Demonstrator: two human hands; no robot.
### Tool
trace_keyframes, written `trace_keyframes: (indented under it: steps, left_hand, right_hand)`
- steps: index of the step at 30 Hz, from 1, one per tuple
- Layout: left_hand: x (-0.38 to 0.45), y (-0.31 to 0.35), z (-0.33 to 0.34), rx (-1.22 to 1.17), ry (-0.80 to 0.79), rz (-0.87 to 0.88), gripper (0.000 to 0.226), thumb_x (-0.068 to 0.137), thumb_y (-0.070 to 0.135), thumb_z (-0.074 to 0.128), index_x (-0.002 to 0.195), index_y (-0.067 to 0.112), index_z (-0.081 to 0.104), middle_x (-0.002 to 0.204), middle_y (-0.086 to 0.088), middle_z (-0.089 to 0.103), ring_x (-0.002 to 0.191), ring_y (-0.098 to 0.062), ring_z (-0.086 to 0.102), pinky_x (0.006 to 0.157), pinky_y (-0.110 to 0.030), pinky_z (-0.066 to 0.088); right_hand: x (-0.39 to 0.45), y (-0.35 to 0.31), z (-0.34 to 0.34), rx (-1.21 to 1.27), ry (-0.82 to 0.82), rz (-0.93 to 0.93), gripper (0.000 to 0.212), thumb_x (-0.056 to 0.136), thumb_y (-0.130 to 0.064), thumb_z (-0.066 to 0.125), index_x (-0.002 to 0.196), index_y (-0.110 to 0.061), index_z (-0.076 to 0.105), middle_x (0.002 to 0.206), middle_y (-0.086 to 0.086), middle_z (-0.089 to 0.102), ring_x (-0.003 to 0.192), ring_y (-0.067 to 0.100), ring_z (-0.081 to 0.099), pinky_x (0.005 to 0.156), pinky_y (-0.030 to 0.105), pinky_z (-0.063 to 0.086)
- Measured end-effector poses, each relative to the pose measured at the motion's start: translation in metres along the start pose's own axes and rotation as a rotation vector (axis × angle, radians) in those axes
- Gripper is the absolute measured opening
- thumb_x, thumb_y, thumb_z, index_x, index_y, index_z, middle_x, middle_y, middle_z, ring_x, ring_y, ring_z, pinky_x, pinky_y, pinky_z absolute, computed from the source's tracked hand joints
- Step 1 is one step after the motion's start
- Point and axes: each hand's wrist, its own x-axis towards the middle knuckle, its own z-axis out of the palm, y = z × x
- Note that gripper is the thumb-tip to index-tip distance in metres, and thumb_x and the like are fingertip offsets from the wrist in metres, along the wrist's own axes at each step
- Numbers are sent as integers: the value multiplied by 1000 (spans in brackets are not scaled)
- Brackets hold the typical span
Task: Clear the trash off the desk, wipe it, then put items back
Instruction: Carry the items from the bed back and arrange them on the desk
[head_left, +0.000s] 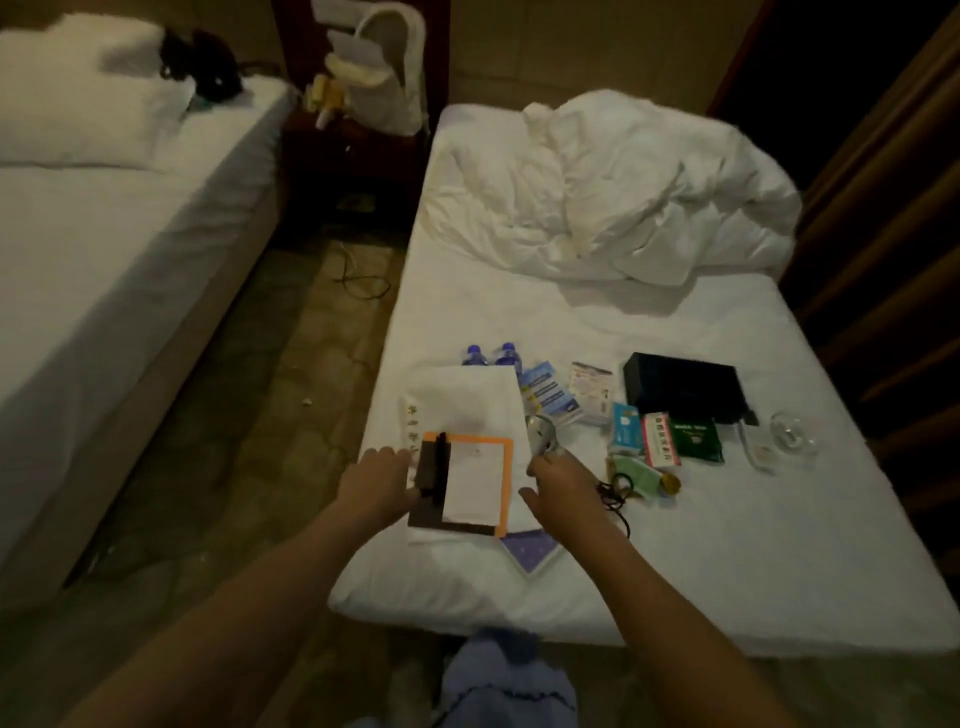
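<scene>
Blue fabric (506, 675), likely the person's clothing, fills the bottom edge, nearest the camera. Beyond it both forearms reach out over the near end of a bed (675, 571) covered in a white sheet.

The left hand (376, 480) rests at the left edge of an orange-bordered pad (475, 486), fingers on or just beside the dark holder with a pen (434, 467) clipped there; whether they truly grip it I cannot tell. The right hand (558, 480) pinches a small silvery object (540, 434) between thumb and fingers, lifted just right of the pad; what it is stays too blurred to say.

No desk shows in this view. Its items seem parked on the bed: 2 water bottles (491, 356) at the far side of a folded white cloth (467, 400), a blue leaflet (548, 392), a black box (680, 387), a green packet (693, 439), a glass ashtray (792, 434) to the right, and a black cord (615, 496) near the right wrist.

My reading is that the desk has been emptied, with things staged here. Whether trash is binned or the wipe is done cannot be judged from this view. Either the last pieces are being set down or the first are being picked up for return; nearly everything remains to carry back.
</scene>
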Motion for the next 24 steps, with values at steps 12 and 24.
trace_keyframes:
  steps: [12, 24]
  left_hand:
    - [103, 0, 30, -391, -167, -302, 54, 91, 31, 57, 135, 6, 42, 133, -15, 49, 121, -29, 48, 96, -37, 44]
    - [174, -1, 123, -648, -200, -467, 90, 72, 50, 76, 139, 8, 34, 133, -15, 44, 119, -31, 48, 95, -41, 44]
  right_hand:
    - [118, 43, 36, 197, -168, 133, 31, 95, -24, 53, 119, -4, 55, 122, 14, 55, 114, 28, 52, 88, 33, 42]
    - [146, 81, 133, 332, -259, 359, 36, 90, -18, 62, 119, 0, 51, 122, 19, 52, 117, 32, 46, 92, 36, 39]
